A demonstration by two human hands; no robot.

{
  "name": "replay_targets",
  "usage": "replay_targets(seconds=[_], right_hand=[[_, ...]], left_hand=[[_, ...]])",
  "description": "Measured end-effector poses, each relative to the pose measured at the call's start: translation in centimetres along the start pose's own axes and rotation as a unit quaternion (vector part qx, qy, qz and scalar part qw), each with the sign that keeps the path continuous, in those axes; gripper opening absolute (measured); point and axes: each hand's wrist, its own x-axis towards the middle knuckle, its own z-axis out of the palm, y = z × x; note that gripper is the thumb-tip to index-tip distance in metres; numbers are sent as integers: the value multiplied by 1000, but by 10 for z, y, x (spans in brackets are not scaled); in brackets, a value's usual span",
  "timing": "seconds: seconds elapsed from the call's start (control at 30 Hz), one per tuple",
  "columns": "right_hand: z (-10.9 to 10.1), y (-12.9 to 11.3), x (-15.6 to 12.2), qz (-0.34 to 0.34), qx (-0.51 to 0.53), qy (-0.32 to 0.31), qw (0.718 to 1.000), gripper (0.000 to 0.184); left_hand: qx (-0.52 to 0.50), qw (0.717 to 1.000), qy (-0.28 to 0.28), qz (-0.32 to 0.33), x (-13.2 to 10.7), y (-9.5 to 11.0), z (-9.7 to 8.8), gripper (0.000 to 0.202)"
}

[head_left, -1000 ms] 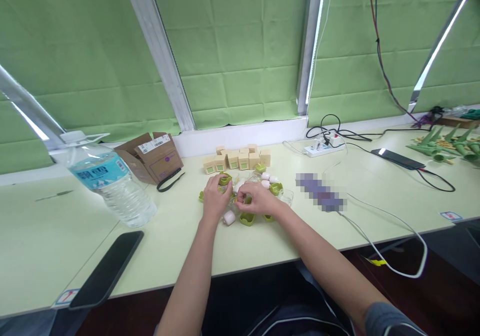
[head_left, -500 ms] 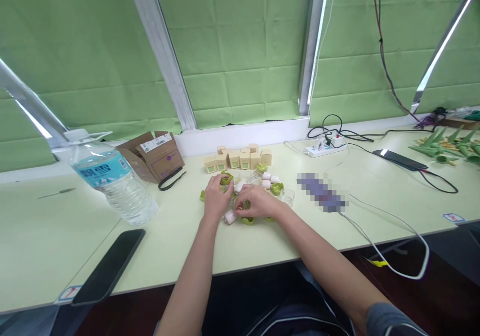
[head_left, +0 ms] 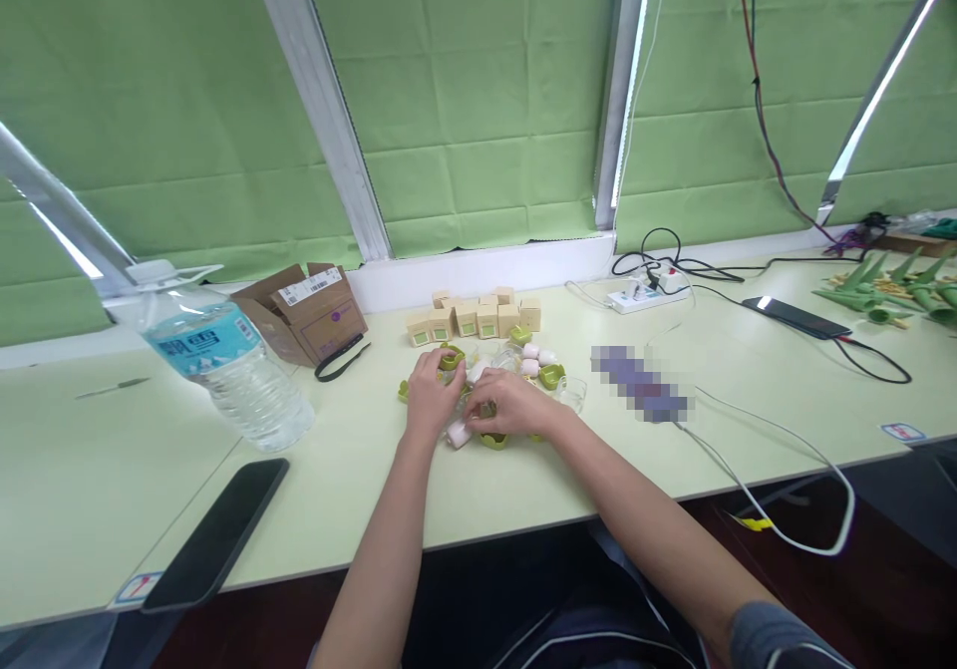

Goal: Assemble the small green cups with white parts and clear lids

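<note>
Both hands work close together among small parts on the table. My left hand (head_left: 434, 390) is curled, its fingertips by a small olive-green cup-shaped piece (head_left: 453, 357); what it grips is hidden. Beside it, my right hand (head_left: 512, 402) has its fingers pinched together over the pile, closed on something too small to make out. Just below the fingers lie a pale pink rounded piece (head_left: 459, 434) and another green cup-shaped piece (head_left: 493, 441). To the right are more pale pink pieces (head_left: 530, 352), a green piece (head_left: 552, 377) and a clear plastic cover (head_left: 574, 394).
Several small beige boxes (head_left: 468, 318) stand behind the parts. Leftward are an open cardboard box (head_left: 321, 320), a large water bottle (head_left: 231, 360) and a black phone (head_left: 216, 529). A power strip (head_left: 647, 295), another phone (head_left: 797, 318) and a white cable (head_left: 793, 440) lie rightward.
My right hand has shifted very slightly to the left over the parts. The left hand and the things around it look the same.
</note>
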Motion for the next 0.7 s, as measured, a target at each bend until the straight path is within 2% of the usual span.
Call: replay_targets(seconds=[0.2, 0.37, 0.47, 0.6, 0.7], right_hand=[[-3, -2, 0, 10, 19, 14, 1000, 4], [-5, -4, 0, 16, 28, 21, 999, 1], [-6, -5, 0, 16, 26, 30, 999, 2], [-6, -5, 0, 16, 27, 48, 998, 5], [-7, -6, 1, 23, 27, 53, 998, 8]], left_hand=[[-23, 999, -21, -34, 2, 3, -5, 20], [-52, 993, -22, -100, 9, 7, -16, 49], [-49, 988, -49, -136, 10, 7, -28, 59], [-22, 980, -125, -152, 1, -6, -49, 50], [-2, 977, -130, -171, -6, -23, -65, 53]])
